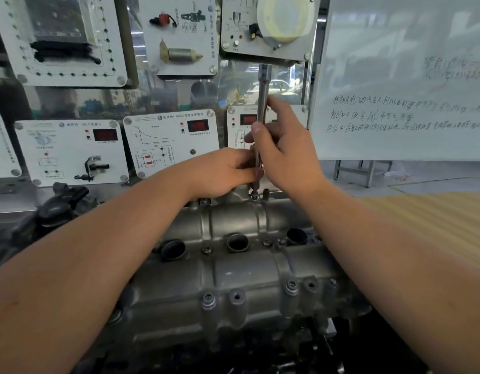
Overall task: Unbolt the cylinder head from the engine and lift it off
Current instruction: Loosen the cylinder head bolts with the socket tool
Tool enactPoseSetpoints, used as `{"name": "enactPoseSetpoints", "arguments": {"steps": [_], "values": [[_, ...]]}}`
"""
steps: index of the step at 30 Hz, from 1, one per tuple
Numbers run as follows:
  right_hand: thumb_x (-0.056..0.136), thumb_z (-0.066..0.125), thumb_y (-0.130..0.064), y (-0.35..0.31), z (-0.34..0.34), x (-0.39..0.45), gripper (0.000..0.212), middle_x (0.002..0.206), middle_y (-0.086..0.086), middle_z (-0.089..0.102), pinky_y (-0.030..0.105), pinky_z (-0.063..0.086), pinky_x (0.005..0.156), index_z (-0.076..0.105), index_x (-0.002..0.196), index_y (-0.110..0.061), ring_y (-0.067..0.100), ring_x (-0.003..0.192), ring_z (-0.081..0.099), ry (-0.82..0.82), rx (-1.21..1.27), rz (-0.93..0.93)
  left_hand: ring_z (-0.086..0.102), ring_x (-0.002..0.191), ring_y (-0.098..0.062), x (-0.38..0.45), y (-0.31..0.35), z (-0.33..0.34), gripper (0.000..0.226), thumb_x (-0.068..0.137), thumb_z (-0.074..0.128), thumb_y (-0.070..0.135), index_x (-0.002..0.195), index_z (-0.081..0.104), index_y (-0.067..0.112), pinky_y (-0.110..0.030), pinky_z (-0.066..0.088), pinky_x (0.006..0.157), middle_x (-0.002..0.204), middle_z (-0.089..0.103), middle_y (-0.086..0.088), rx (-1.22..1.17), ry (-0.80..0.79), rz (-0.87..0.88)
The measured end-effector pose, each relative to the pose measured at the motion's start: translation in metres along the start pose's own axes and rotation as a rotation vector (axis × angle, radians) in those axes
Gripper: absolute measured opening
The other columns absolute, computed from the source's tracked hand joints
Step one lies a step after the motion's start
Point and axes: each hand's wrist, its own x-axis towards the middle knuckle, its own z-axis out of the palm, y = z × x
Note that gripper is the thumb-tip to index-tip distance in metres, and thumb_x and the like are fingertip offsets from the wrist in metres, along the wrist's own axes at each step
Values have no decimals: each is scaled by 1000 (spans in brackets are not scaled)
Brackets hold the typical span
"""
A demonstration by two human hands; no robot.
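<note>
Cylinder head [233, 265]: grey cast metal, three dark round wells on top

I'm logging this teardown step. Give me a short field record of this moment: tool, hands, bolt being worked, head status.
tool: long metal extension bar, upright
right hand: grips the bar's middle
left hand: pinches the bar's lower end
bolt being worked: far edge of cylinder head
near-edge bolts: some seated, some holes empty
head status: on the engine, not lifted
</note>
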Motion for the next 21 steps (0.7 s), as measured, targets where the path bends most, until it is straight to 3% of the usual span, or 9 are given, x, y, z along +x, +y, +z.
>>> {"name": "enactPoseSetpoints", "arguments": {"steps": [2,5,8,11,13,15,17,19,21], "values": [[99,61,-31,-1,-1,2,44,85,-1,72,27,53,70,52,139,-16,10,77,66,20,0,-8,61,70,9,2,0,1,18,103,54,40,110,65,28,-8,41,60,89,71,15,13,6,5],[98,62,-27,-2,-1,6,20,77,4,66,36,50,67,67,103,-8,17,71,60,45,-71,-47,61,69,3,3,0,3,30,102,53,45,117,64,22,-26,47,68,96,72,6,44,7,-28],[100,57,-22,-2,-1,8,24,66,3,60,35,46,59,60,86,-4,17,63,57,17,-70,-17,69,98,-15,1,-2,4,29,104,51,43,126,62,28,-42,54,88,106,73,8,-37,8,-47],[103,51,-21,-1,-3,9,17,76,-2,70,38,54,66,62,104,-9,12,70,68,-33,-22,23,67,104,-13,-2,-3,3,25,104,52,43,122,67,32,-40,50,98,109,74,8,-60,-1,-58],[104,49,-22,-3,-2,7,37,83,-11,71,26,54,70,50,141,-18,2,71,67,-60,7,32,68,102,-17,-2,-2,2,21,103,53,44,114,69,33,-45,50,98,105,75,3,-39,-1,-63],[102,54,-27,-4,0,4,57,86,-14,71,17,52,70,34,155,-22,2,73,67,-50,28,25,67,105,-16,-2,1,2,27,103,54,42,122,66,27,-46,50,100,110,74,3,-38,1,-62],[98,64,-29,-5,-1,3,49,86,-13,70,20,53,71,50,143,-19,4,75,66,1,26,1,67,109,-14,-3,4,2,34,102,56,43,126,63,21,-46,50,101,114,73,5,-37,-1,-61],[96,66,-27,-5,-2,4,27,84,-4,68,35,54,75,66,118,-12,12,78,64,37,-8,-49,68,107,-21,-3,5,3,36,101,57,45,123,63,17,-52,50,99,112,73,1,-32,-5,-64],[98,61,-24,-5,-3,4,17,76,4,65,43,50,71,66,97,-8,19,73,60,29,-35,-75,68,108,-26,-2,3,3,33,101,57,43,123,62,18,-54,50,100,113,73,-1,-52,-12,-66]]}}
